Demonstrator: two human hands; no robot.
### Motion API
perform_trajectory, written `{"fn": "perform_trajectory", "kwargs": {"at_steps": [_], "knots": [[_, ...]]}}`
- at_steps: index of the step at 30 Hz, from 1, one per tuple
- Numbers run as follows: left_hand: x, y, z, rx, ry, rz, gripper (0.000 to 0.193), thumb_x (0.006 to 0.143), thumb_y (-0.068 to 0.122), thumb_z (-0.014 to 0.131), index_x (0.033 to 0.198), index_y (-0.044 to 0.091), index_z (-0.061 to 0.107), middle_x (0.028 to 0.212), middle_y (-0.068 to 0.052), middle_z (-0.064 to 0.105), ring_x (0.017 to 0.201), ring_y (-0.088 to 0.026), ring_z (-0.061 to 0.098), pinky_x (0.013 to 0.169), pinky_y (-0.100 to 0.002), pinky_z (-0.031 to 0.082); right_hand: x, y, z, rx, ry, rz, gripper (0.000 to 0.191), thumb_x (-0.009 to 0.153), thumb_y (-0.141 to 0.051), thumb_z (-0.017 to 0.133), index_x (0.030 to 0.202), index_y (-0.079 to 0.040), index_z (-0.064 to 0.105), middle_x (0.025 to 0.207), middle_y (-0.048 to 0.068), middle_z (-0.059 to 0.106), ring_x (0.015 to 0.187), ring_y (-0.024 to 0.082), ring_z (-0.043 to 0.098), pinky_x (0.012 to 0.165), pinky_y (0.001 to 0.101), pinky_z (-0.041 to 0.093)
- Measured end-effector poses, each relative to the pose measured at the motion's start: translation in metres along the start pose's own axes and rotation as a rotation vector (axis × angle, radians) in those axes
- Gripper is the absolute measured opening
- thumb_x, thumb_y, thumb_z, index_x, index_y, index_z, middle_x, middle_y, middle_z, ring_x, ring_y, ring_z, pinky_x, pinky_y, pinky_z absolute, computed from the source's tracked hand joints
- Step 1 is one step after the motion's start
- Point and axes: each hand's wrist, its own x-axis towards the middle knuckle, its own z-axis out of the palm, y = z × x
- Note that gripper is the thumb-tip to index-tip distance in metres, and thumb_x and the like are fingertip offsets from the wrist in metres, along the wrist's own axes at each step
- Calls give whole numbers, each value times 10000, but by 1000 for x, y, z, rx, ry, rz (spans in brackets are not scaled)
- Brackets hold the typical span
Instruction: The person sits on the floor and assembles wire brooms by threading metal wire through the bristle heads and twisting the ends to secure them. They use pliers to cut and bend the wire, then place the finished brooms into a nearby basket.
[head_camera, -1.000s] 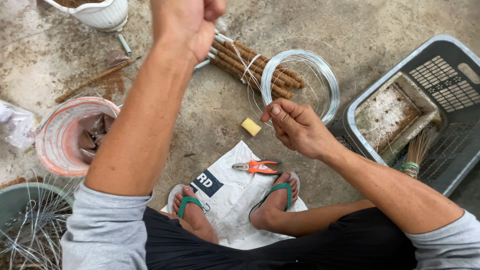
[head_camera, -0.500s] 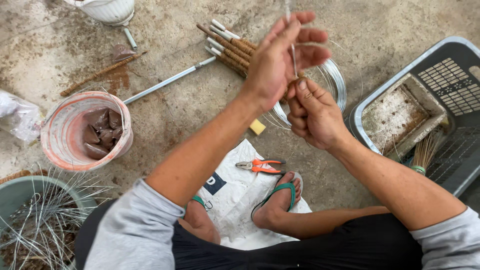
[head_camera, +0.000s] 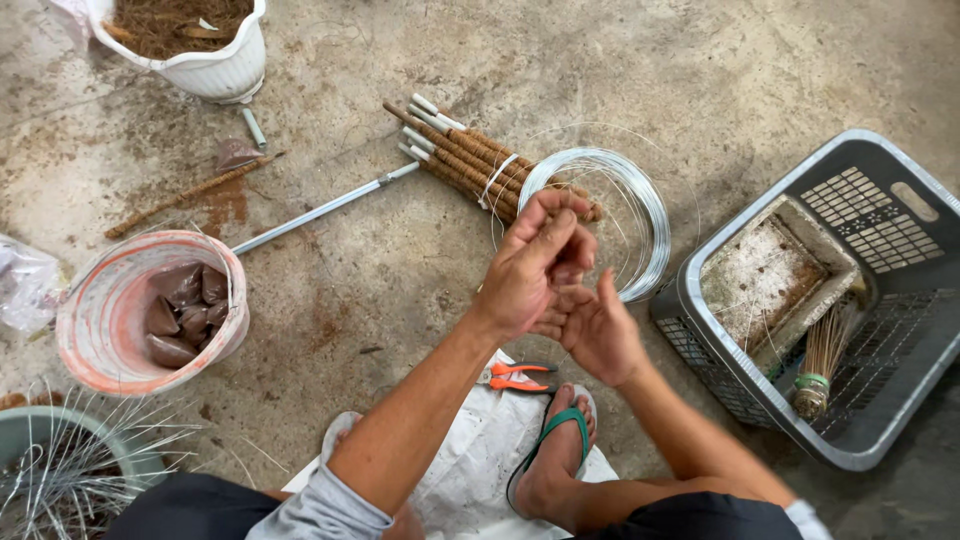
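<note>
My left hand (head_camera: 535, 265) and my right hand (head_camera: 600, 330) meet over the concrete floor, just in front of a coil of thin silver wire (head_camera: 640, 215). The left fingers are curled and pinched; the right hand cups beneath them with its thumb up. They grip a strand of that wire, which is barely visible between the fingers. A tied bundle of brown fibre-wrapped sticks (head_camera: 460, 160) lies behind the coil. Orange-handled pliers (head_camera: 515, 377) rest on a white sack (head_camera: 470, 470) below my hands, next to my foot in a green sandal (head_camera: 555, 450).
A grey plastic basket (head_camera: 900, 400) at the right holds a dirty tray (head_camera: 770, 280) and a small broom (head_camera: 820, 370). At the left are a pink bucket (head_camera: 90, 340) of brown pieces and a green tub (head_camera: 60, 470) of cut wires. A white pot (head_camera: 215, 70) and a metal rod (head_camera: 320, 210) lie farther back.
My left hand came down from high above the floor to join the right hand, and both then dropped lower together. The camera view shifted a little.
</note>
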Motion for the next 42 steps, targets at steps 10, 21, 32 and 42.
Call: {"fn": "perform_trajectory", "kwargs": {"at_steps": [10,21,32,42], "knots": [[-15,-7,13,103,64,-31,198,1141,296,509,1225,121,549,823,-30,626,674,-51,455,611,-208,372,-17,135,-30,-1999,-344,-191,537,853,-170,710,1379,-221,610,1364,112,541,1298,313,474,1034,479,381],[-21,-16,-1,92,285,-87,123,1070,147,574,1150,61,609,874,39,539,686,-35,462,566,-204,373,5,114,-30,-1524,-86,-28,334,963,-220,567,1275,-155,667,1212,122,656,1151,321,609,955,471,491],[-23,-22,7,-16,212,-90,113,1055,145,613,1138,67,611,863,27,534,653,-42,449,507,-203,320,-15,112,-17,-1944,-234,-112,414,888,-364,717,1228,-147,624,979,136,739,881,382,698,749,513,549],[-28,-2,6,-66,147,-194,115,1074,160,587,1131,63,612,899,0,589,644,-57,467,513,-225,325,-8,33,-48,-838,302,84,181,901,-218,739,896,-41,702,595,36,650,482,128,589,434,274,383]]}}
